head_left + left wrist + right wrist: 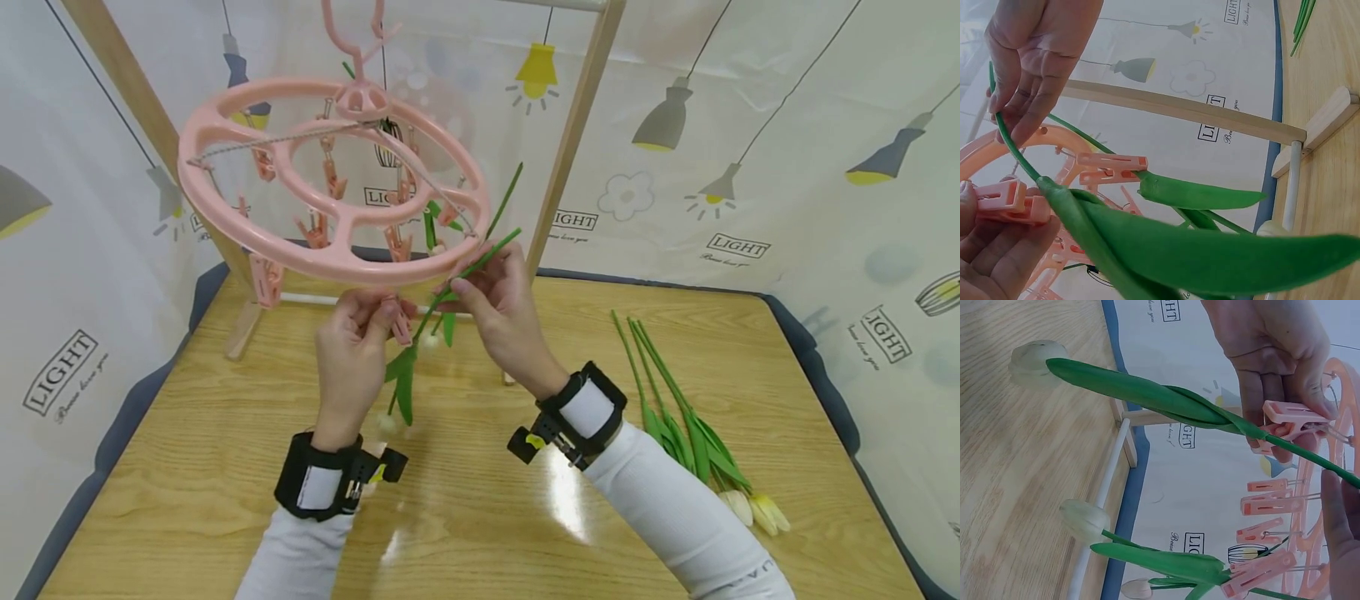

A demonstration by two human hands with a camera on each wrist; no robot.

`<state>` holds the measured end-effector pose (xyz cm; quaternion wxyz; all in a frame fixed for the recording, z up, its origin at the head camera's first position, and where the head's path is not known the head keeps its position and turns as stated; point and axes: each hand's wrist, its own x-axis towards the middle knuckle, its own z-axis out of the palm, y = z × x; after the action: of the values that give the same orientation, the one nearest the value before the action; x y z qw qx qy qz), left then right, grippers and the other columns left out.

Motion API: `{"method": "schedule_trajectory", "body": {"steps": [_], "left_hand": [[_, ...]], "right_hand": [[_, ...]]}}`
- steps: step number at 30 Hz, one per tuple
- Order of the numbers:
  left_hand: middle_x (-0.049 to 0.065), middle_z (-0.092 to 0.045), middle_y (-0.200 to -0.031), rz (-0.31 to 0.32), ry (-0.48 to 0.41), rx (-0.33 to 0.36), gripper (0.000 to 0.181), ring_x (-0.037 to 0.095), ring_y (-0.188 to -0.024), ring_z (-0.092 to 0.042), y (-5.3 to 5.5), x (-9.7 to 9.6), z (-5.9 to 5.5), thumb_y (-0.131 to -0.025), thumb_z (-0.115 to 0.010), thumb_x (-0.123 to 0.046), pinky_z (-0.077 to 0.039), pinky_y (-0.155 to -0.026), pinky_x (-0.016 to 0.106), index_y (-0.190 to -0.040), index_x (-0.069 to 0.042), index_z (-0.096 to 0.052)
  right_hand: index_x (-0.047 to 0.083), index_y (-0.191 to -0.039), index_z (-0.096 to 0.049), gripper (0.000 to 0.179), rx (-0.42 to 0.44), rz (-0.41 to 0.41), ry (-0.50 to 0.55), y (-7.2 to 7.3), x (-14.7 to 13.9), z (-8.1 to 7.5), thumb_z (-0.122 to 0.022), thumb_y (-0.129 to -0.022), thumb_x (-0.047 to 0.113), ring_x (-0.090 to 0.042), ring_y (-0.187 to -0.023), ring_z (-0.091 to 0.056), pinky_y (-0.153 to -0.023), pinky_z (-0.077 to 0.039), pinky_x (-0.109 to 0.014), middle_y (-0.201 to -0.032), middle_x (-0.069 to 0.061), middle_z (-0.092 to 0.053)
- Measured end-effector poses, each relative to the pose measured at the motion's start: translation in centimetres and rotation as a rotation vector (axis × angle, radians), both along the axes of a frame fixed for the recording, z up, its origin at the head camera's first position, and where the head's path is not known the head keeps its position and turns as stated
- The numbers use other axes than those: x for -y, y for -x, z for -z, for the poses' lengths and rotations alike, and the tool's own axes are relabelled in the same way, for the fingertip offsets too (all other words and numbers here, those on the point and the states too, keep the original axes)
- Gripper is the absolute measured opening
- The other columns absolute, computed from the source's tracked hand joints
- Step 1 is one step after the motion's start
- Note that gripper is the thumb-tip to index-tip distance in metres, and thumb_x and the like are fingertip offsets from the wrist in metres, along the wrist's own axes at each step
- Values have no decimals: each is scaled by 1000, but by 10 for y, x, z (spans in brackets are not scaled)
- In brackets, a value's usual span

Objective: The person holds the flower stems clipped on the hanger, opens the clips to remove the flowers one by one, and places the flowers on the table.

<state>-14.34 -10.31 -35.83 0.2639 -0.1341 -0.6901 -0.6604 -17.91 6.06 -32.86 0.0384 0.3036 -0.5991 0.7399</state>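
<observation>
My left hand (348, 358) pinches a pink clothespin (1291, 415) that hangs from the rim of a round pink clip hanger (360, 271). Between the thumb and fingers of my right hand (513, 321) is the green stem of an artificial white tulip (1129, 387). This tulip hangs head down, its stem and leaves crossing close beside the clothespin. Whether the stem lies inside the clip's jaws I cannot tell. Another white tulip (1084, 520) hangs from a nearby clothespin (1260, 574), also head down, with a further pale bloom (1137, 589) behind it.
Several loose tulips (697, 442) lie on the wooden table (465, 533) at the right. The hanger hooks onto a wooden stand, whose right post (573, 133) rises behind my right hand. More pink clothespins (266, 279) dangle around the ring. A printed curtain (810, 208) encloses the table.
</observation>
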Motion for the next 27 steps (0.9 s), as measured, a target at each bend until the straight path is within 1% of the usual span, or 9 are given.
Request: {"method": "schedule_trajectory", "body": {"steps": [2, 6, 10, 11, 13, 18, 19, 23, 27], "left_hand": [[36, -66, -84, -8, -13, -12, 16, 11, -59, -61, 1, 0, 0, -96, -53, 4, -57, -60, 12, -98, 19, -54], [31, -66, -81, -23, -32, -24, 15, 13, -58, -62, 1, 0, -1, -95, -53, 4, -57, -58, 12, -95, 19, -53], [24, -66, -81, -17, -48, -18, 16, 13, -59, -63, 1, 0, -1, -95, -53, 3, -58, -59, 13, -95, 20, -53], [23, -66, -81, -15, -52, -11, 17, 13, -60, -63, 1, 1, -1, -96, -53, 3, -59, -60, 13, -95, 20, -53], [25, -66, -82, -11, -62, 7, 18, 11, -61, -64, 1, 1, -1, -96, -53, 2, -59, -61, 13, -98, 20, -53], [34, -65, -90, -9, -67, 83, 21, 4, -67, -64, 0, 3, -1, -96, -53, 0, -59, -64, 11, -106, 19, -53], [35, -65, -92, -9, -66, 100, 22, 4, -69, -64, 0, 3, -1, -97, -53, -1, -59, -65, 11, -108, 19, -52], [34, -65, -100, -22, -50, 144, 27, 2, -76, -65, 0, 4, -1, -98, -52, -3, -58, -68, 10, -116, 17, -51], [31, -66, -105, -41, -43, 161, 31, 2, -78, -64, -1, 6, 1, -99, -50, -8, -58, -68, 10, -120, 15, -51]], "right_hand": [[-11, -123, -22, 33, 3, 2, 5, 1, -1, 1, -40, -96, -16, -16, -90, -62, -76, -62, -30, -107, -3, -52], [-12, -122, -22, 32, -4, 0, 8, 3, -3, 1, -39, -96, -16, -16, -88, -62, -75, -61, -25, -105, -4, -53], [-2, -117, -32, 28, -21, 22, 36, 8, -8, 0, -41, -95, -17, -18, -86, -63, -73, -62, -25, -102, -5, -56], [2, -116, -34, 29, -26, 34, 42, 9, -10, -1, -41, -95, -17, -18, -86, -63, -73, -62, -25, -100, -5, -57], [5, -115, -36, 30, -35, 58, 46, 10, -13, -3, -43, -94, -17, -19, -86, -63, -72, -62, -26, -99, -3, -58], [1, -116, -36, 29, -37, 101, 11, 11, -19, -6, -43, -94, -16, -19, -86, -63, -72, -62, -27, -99, -1, -55], [3, -116, -36, 30, -32, 105, 7, 11, -20, -6, -44, -94, -15, -19, -86, -62, -72, -62, -27, -99, -1, -55], [5, -117, -37, 31, -24, 118, -2, 12, -23, -5, -44, -94, -15, -17, -86, -61, -72, -62, -25, -98, -2, -55], [7, -117, -39, 31, -33, 150, -20, 14, -30, -3, -45, -95, -13, -21, -85, -60, -70, -61, -25, -98, -2, -56]]}}
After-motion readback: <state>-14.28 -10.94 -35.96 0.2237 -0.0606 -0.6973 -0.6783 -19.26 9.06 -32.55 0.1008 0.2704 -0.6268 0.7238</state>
